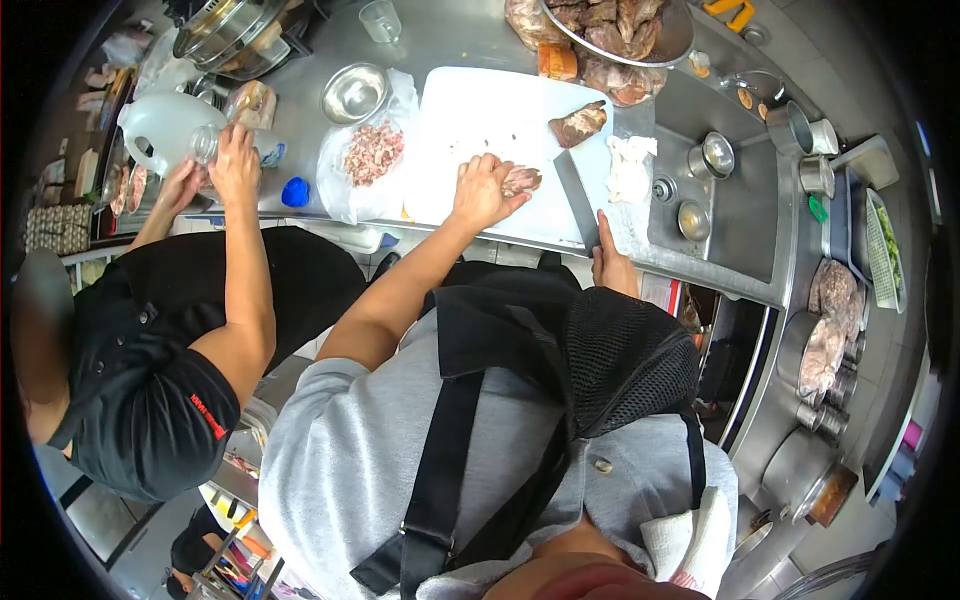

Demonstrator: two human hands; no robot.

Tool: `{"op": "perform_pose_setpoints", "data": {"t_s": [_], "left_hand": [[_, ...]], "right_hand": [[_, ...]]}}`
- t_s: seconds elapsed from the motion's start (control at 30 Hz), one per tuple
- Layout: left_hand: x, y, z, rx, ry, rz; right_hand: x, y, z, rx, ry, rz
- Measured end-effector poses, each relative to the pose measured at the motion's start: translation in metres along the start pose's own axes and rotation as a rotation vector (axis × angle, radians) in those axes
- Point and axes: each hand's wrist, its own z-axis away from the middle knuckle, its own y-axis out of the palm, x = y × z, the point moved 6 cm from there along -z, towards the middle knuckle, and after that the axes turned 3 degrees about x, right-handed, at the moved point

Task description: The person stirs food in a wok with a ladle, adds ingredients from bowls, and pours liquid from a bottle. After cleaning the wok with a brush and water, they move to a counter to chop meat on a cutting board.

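Note:
On the white cutting board point(460, 120), my left hand point(482, 195) presses a small piece of cooked meat point(522, 181) down, its fingers bent against the meat. My right hand point(613, 262) is closed around the handle of a kitchen knife point(577, 196), whose wide blade points away from me, to the right of the meat and apart from it. A larger browned chunk of meat point(578, 125) lies near the board's right side, just beyond the knife tip. Left of the board, chopped meat point(374, 155) is heaped on a clear plastic bag point(335, 185).
A metal bowl point(355, 93) stands behind the chopped meat. Large meat pieces fill a big bowl point(668, 62) at the back. A steel sink point(735, 235) lies to the right, a white cloth point(630, 165) beside it. At left, a co-worker's hands point(235, 165) hold a clear container.

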Motion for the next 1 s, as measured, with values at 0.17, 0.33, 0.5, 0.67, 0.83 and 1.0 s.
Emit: {"op": "perform_pose_setpoints", "data": {"t_s": [0.17,0.33,0.5,0.67,0.83,1.0], "left_hand": [[0.006,0.016,-0.008,0.011,0.07,0.062],[-0.001,0.008,-0.011,0.01,0.1,0.121],[-0.005,0.02,-0.016,0.05,0.314,0.289],[-0.006,0.026,-0.023,0.121,0.342,0.266],[-0.004,0.029,-0.02,0.164,0.342,0.244],[-0.004,0.023,-0.016,0.105,0.352,0.26]], "right_hand": [[0.002,-0.003,0.001,-0.058,-0.067,-0.003],[0.003,-0.009,-0.002,-0.048,-0.105,-0.024],[0.019,-0.008,-0.007,-0.072,-0.19,0.089],[0.023,0.001,-0.008,-0.017,-0.235,0.249],[0.024,0.018,-0.022,-0.014,-0.202,0.267],[0.025,0.007,-0.026,-0.044,-0.26,0.18]]}}
